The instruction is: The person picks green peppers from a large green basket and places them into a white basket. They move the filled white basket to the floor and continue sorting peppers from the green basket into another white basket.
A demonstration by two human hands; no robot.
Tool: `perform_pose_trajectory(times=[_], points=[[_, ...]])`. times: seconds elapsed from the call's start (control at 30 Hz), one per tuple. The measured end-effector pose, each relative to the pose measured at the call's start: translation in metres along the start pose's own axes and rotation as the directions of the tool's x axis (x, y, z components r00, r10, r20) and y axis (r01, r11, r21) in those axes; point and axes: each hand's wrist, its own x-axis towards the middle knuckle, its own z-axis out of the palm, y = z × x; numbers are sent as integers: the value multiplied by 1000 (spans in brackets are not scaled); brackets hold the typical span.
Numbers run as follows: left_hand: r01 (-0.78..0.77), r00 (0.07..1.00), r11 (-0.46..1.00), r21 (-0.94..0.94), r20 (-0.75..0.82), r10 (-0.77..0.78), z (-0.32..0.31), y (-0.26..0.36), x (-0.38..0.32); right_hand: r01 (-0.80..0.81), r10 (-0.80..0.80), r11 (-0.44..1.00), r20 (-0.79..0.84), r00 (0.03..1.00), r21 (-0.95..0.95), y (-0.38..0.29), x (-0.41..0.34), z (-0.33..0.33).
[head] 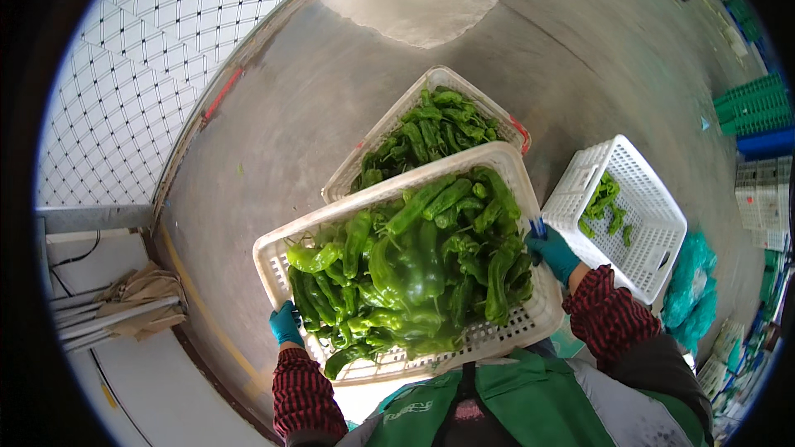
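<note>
Both my hands wear teal gloves and carry a white plastic crate (pixel 273 248) full of long green peppers (pixel 404 261) in front of my body. My left hand (pixel 287 325) grips its left end, and my right hand (pixel 554 252) grips its right end, where a blue mark shows. Beyond it, partly covered by its far edge, a second white crate (pixel 379 130) holds more green peppers (pixel 428 130). To the right a white crate (pixel 646 186) has a few green peppers (pixel 605 198) at one end.
Teal plastic bags (pixel 689 292) lie beside the right-hand crate. Stacked green crates (pixel 754 102) and white crates (pixel 764 195) stand at the far right. On the left are a white patterned wall (pixel 143 74), metal bars (pixel 118 321) and crumpled brown paper or cloth (pixel 149 301).
</note>
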Motion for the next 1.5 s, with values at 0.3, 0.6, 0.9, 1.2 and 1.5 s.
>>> perform_pose_trajectory(times=[0.3,0.6,0.9,1.2,1.5], points=[[118,985,975,-189,-104,-140,-17,0,-59,140,-89,933,166,982,-330,-97,58,-13],[299,954,909,-291,122,-274,46,15,-94,533,-449,640,294,844,-553,-285,145,-27],[407,892,901,-149,280,-356,127,77,-40,463,-386,664,261,885,-587,-331,226,-41],[474,865,880,0,186,-466,129,89,-32,454,-443,713,159,882,-535,-306,239,-56],[524,827,851,-33,259,-499,123,94,-54,436,-411,754,166,897,-491,-303,259,-51]])
